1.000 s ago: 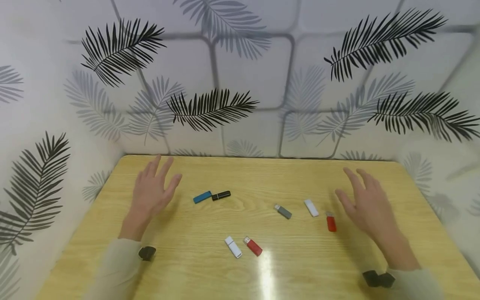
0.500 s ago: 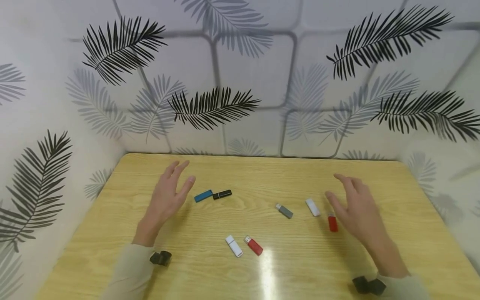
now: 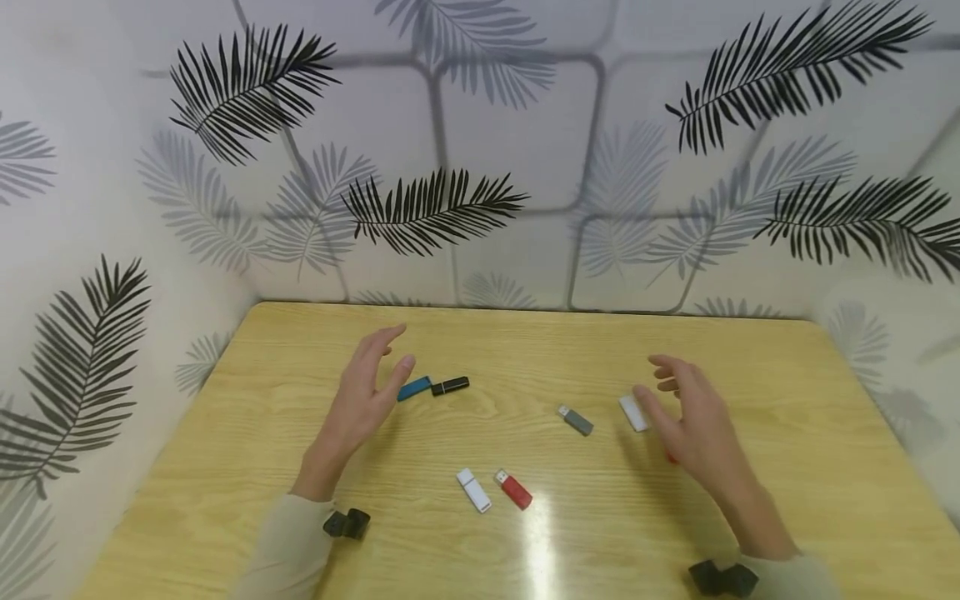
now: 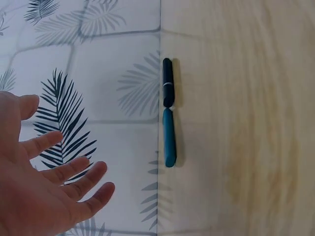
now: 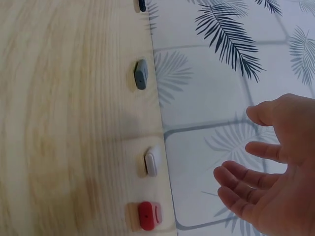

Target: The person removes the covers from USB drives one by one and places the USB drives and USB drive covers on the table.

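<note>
My left hand (image 3: 358, 410) hovers over the left side of the table, fingers spread and holding nothing. Just right of its thumb lie a blue USB stick (image 3: 415, 388) and a black USB stick (image 3: 451, 386), end to end. Over the right side hangs my right hand (image 3: 696, 423), loosely bent and holding nothing. Its thumb overlaps a white USB stick (image 3: 633, 413) in the head view, and it mostly hides a red USB stick (image 5: 149, 215). A grey USB stick (image 3: 575, 420) with a bare metal plug lies to the left of that hand.
Nearer the front of the wooden table (image 3: 360, 542) lie another white USB stick (image 3: 474, 490) and another red USB stick (image 3: 513, 489), side by side. A wall (image 3: 517, 150) with a leaf pattern rises behind the table's back edge.
Both hands have moved inward, the left hand to the right and the right hand to the left. The right hand now covers most of the far red USB stick. The sticks stay put.
</note>
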Tool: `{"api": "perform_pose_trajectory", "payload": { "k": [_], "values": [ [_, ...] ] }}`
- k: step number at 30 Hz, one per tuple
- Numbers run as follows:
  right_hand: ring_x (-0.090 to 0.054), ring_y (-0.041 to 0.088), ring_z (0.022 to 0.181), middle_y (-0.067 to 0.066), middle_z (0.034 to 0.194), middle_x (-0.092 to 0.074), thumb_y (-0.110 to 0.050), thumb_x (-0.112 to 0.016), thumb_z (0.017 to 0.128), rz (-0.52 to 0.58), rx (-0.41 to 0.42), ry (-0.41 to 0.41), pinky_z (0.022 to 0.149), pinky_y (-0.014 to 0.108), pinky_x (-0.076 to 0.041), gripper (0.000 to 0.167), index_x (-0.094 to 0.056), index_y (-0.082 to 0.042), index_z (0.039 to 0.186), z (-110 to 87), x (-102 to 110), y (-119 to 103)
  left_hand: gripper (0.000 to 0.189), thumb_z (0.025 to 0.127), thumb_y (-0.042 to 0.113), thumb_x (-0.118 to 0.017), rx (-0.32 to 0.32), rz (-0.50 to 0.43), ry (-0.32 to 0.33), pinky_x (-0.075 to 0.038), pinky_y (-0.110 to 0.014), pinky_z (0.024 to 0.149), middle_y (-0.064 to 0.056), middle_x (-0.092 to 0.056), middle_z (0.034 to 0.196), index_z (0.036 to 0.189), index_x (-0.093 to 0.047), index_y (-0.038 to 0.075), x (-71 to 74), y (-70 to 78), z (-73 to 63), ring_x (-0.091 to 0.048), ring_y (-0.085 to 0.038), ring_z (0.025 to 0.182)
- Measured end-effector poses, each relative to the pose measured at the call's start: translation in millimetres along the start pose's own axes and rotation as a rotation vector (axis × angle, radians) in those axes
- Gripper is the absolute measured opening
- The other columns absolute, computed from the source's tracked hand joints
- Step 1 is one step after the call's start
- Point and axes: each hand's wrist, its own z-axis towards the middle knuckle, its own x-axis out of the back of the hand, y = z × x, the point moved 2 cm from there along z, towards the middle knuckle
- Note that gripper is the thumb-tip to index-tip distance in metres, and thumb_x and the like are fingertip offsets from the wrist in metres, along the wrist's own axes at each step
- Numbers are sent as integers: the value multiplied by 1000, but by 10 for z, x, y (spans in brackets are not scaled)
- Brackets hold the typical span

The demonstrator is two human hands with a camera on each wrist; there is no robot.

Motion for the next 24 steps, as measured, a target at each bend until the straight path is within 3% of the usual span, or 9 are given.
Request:
{"api": "perform_pose_trajectory", "payload": {
  "k": [4,8,11,17,24],
  "values": [
    [-65,35,101,19,121,-64,-19,-68,101,25,-9,14,87,55,-53,44,-55,3,137,-8,-42,-10,50,108,31,-55,-7,-39,24,-44,-62,99,-14,-43,154,154,-45,13,-86,26,-6,-51,-38,129],
    [-69,31,97,18,115,-68,-16,-70,99,61,-30,19,86,34,-56,42,-57,3,133,-12,-93,-15,47,107,28,-58,-2,-95,46,-47,-60,96,-15,-49,149,151,-48,13,-156,46,-22,-55,-37,125],
    [-69,29,96,18,111,-69,-16,-72,98,109,-53,-3,84,27,-56,41,-57,2,132,-16,-155,-29,45,106,24,-59,-6,-135,67,-51,-57,94,-15,-52,144,148,-51,11,-188,65,-31,-60,-34,120],
    [-67,30,100,19,111,-68,-18,-71,99,161,-102,-72,84,43,-59,41,-56,1,133,-43,-308,-85,42,105,18,-62,9,-214,68,-54,-52,89,-13,-56,140,145,-54,9,-242,74,-45,-64,-32,113],
    [-69,30,97,19,110,-67,-12,-75,95,165,-122,-145,81,40,-60,42,-57,4,131,-115,-471,-118,40,103,20,-66,69,-260,27,-54,-52,88,-10,-59,138,142,-57,13,-327,66,-89,-66,-29,109]
  ]
}}
